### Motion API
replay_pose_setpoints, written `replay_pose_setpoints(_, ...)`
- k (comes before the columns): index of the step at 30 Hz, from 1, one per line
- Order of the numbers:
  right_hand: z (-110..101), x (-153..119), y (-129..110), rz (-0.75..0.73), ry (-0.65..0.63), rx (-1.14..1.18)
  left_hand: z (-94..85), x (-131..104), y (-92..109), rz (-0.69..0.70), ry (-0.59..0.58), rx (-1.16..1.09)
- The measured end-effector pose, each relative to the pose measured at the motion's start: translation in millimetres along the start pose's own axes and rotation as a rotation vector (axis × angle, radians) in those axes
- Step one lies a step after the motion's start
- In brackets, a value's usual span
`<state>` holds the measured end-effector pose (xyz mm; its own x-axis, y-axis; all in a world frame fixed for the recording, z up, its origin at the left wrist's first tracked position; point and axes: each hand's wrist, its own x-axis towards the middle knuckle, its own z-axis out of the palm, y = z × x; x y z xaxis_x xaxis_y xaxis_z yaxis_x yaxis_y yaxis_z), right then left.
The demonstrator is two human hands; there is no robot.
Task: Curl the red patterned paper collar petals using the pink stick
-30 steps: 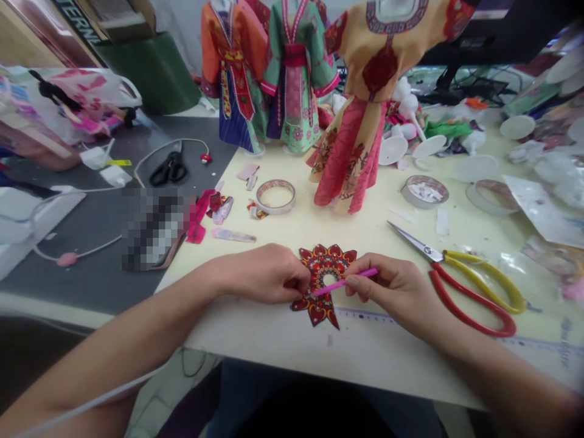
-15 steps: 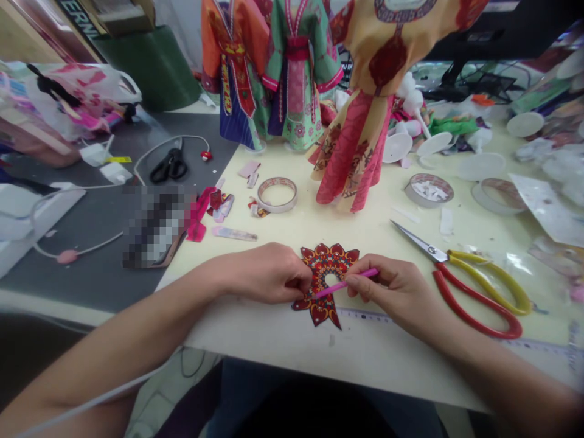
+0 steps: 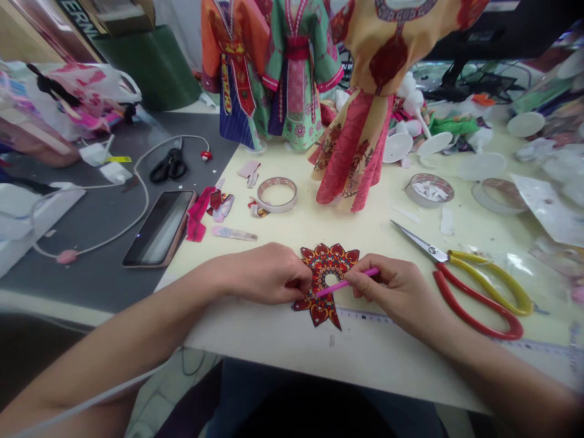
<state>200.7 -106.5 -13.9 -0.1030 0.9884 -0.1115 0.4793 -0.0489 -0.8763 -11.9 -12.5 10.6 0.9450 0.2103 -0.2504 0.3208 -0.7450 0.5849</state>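
Note:
A patterned red collar piece [image 3: 326, 267] with pointed petals and a round hole lies flat near the front of the table. Small pale dots show on several of its points. My right hand [image 3: 385, 280] pinches a slim pink pen-shaped stick [image 3: 331, 289], whose tip reaches the collar's lower left part. At the collar's left edge rests my left hand [image 3: 274, 274], its fingers curled closed; what they pinch, if anything, is hidden. A ruler strip [image 3: 365, 315] runs along the table beside the collar.
Scissors with red and yellow handles [image 3: 474, 289] lie right of my right hand. A tape roll [image 3: 277, 194], fabric scraps [image 3: 198, 213] and a phone [image 3: 157, 231] are to the left. Clothed doll figures [image 3: 298, 79] stand behind. Another roll [image 3: 429, 190] holds white bits.
My right hand and the pink stick have shifted very slightly. My left hand and the collar piece stay in place.

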Motion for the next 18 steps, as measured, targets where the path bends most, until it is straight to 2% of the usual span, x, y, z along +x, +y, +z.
replay_pose_setpoints(18,2.9,1.4,2.9,-0.01,0.034,-0.097,1.7,1.2,0.8,-0.005,0.005,-0.006)
